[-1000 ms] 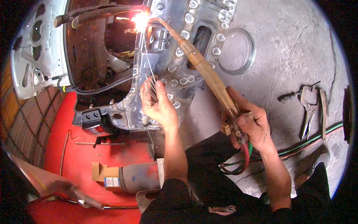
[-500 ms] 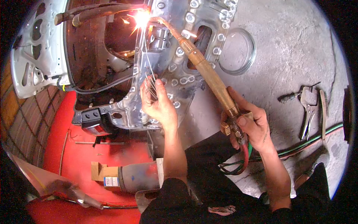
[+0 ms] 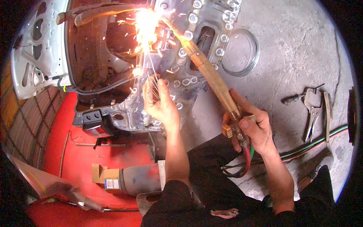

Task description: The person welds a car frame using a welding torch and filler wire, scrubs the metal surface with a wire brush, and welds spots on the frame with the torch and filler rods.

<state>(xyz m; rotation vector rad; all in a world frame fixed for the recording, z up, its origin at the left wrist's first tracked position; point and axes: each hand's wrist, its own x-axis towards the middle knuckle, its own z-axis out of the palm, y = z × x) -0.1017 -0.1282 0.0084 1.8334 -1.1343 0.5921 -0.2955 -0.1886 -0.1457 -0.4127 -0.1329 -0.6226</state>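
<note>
My right hand (image 3: 254,128) grips the lower end of a brass gas welding torch (image 3: 213,81), near its valve knobs; its fingers are wrapped round. Red and green hoses run from the torch's base. Pinched in my left hand (image 3: 162,104) is a bent, partly looped thin filler wire (image 3: 151,60), which runs up to a bright flare (image 3: 146,19) at the torch tip. The glare hides the tip and the wire's far end. Sparks fly over the bare metal car body panel (image 3: 177,62), dotted with round spot marks, just beyond my left hand.
A coil of wire (image 3: 258,49) lies on the concrete floor. Further right are locking pliers (image 3: 312,109), a wire brush-like tool (image 3: 293,99) and the hoses (image 3: 302,148). A cardboard box (image 3: 100,173) and grey cylinder (image 3: 141,179) lie on the red floor. A white door shell (image 3: 56,45) stands left.
The flare has grown larger and brighter, and many sparks now scatter downward and sideways from it. Both hands stay nearly in place with the torch and wire.
</note>
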